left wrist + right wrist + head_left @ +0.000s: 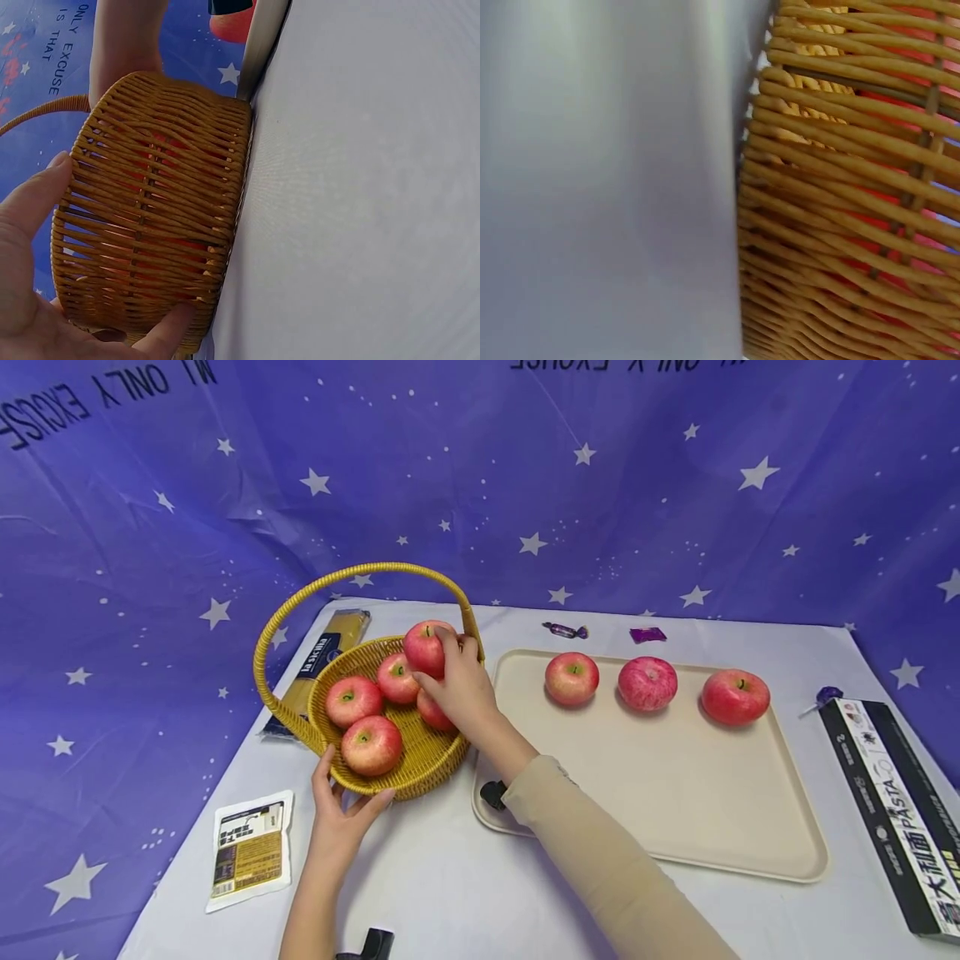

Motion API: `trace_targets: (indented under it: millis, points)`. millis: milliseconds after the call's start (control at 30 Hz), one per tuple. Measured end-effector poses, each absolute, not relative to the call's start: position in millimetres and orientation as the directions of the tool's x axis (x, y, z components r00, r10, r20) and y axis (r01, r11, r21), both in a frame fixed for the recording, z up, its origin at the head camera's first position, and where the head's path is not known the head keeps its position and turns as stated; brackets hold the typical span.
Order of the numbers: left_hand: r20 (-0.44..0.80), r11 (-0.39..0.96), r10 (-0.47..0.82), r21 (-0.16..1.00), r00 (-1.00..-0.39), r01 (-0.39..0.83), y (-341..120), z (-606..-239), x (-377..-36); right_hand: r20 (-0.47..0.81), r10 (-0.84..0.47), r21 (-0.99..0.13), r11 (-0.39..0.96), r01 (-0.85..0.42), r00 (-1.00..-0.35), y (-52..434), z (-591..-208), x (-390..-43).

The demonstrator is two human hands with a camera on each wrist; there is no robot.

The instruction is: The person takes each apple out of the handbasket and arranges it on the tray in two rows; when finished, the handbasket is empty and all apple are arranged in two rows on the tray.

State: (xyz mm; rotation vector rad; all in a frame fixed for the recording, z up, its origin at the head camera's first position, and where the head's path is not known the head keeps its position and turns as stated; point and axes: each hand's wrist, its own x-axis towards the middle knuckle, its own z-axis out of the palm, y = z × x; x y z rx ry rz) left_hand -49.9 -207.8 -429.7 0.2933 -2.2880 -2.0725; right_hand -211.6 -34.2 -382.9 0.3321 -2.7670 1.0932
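Note:
A woven yellow basket [420, 777] with an arched handle [360, 572] stands on the white table and holds several red apples. My right hand [450, 652] reaches over its far rim and grips the topmost apple [423, 647], just above the others. My left hand [352, 781] presses against the basket's near wall, thumb and fingers spread and fairly straight. The left wrist view shows that hand [112, 247] spread on the basket wall [150, 150]. Only the basket weave [840, 225] and table show in the right wrist view. Three more apples [647, 682] sit in a row on a beige tray [675, 810] to the right.
A spaghetti pack [318, 664] lies behind the basket on the left. A white sachet [250, 847] lies at the front left. A long black pasta box [892, 810] sits at the right edge. Small wrapped candies [565, 630] lie behind the tray. A blue starred cloth hangs behind.

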Motion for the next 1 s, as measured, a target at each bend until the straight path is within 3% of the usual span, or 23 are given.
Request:
trace_targets:
  millis: [400, 567, 800, 1000]
  points:
    - [-0.067, 0.065, -0.186, 0.995, -0.98, -0.081, -208.7, -431.5, -51.3, 0.341, -0.16, -0.638, 0.684, -0.353, -0.926, -33.2, -387.8, -214.3]
    - [-0.058, 0.058, -0.172, 0.996, -0.983, -0.069, -207.5, -432.3, -50.9, 0.388, -0.161, -0.693, 0.597, -0.403, -0.907, -21.6, -385.8, -205.7]
    - [-0.052, 0.054, -0.165, 0.997, -0.985, -0.061, -207.7, -434.3, -52.2, 0.419, -0.164, -0.799, 0.4, -0.448, -0.893, 20.1, -371.5, -184.7]
    - [-0.059, 0.054, -0.17, 0.996, -0.984, -0.069, -209.0, -434.3, -52.2, 0.382, -0.123, -0.847, 0.35, -0.4, -0.916, 64.9, -377.1, -179.7]
